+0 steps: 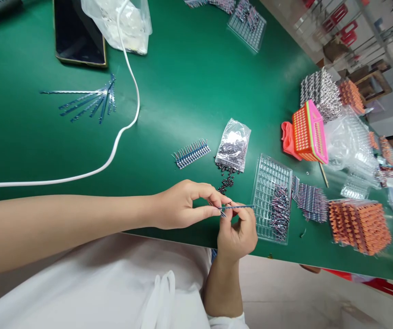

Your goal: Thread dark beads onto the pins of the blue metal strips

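My left hand [183, 204] reaches in from the left, thumb and forefinger pinched on a small piece with thin leads. My right hand [236, 233] meets it at the fingertips and grips a thin blue strip [246, 206] that sticks out to the right. The exact kind of the small piece is hidden by the fingers. Just beyond the hands lie loose dark beads [226, 182], spilled from a clear zip bag [233, 145]. A row of small wired parts [192, 154] lies to the left of the bag. Beside my right hand is a clear compartment tray [262, 196] partly filled with wired parts [280, 212].
A white cable [114, 148] curves across the green table [183, 91]. Blue strips [93, 100], a phone [80, 36] and a plastic bag [128, 27] lie at the far left. Baskets [304, 132] and stacked orange parts [359, 226] stand on the right. Another tray [256, 39] sits at the back.
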{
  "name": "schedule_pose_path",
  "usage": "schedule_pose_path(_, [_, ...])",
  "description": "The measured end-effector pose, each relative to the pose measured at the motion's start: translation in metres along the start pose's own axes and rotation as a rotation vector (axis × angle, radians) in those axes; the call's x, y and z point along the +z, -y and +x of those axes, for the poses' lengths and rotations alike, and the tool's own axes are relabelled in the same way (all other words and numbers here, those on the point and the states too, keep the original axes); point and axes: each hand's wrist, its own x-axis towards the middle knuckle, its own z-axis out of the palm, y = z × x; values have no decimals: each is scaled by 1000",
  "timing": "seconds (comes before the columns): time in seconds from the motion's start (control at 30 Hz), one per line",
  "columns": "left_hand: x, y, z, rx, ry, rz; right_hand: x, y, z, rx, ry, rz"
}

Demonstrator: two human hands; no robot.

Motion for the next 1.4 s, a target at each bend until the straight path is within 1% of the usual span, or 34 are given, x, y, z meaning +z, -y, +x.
schedule_pose_path(0.07, [-1, -1, 1, -96, -10, -65, 0, 1, 0, 59, 6, 100])
schedule_pose_path(0.13, [-1, -2, 3, -174, -46, -111, -1, 2, 0, 141, 28, 216])
schedule_pose_path(0.2, [-2, -3, 4, -229, -85, -123, -2, 3, -1, 209, 66, 310])
schedule_pose_path(0.27, [-2, -4, 5, -252, -97, -114, -4, 3, 0, 249, 103, 378])
schedule_pose_path(0.4, [-2, -5, 5, -260, -86, -83, -5, 2, 1, 275, 128, 444])
schedule_pose_path(0.73, [-4, -7, 5, -282, -69, 18, -5, 2, 0, 291, 140, 420])
schedule_pose_path(1.23, [-5, -7, 6, -266, -74, 58, -5, 2, 1, 292, 140, 406])
schedule_pose_path(1.4, [-5, -8, 6, -271, -78, 52, -5, 1, 0, 298, 138, 447])
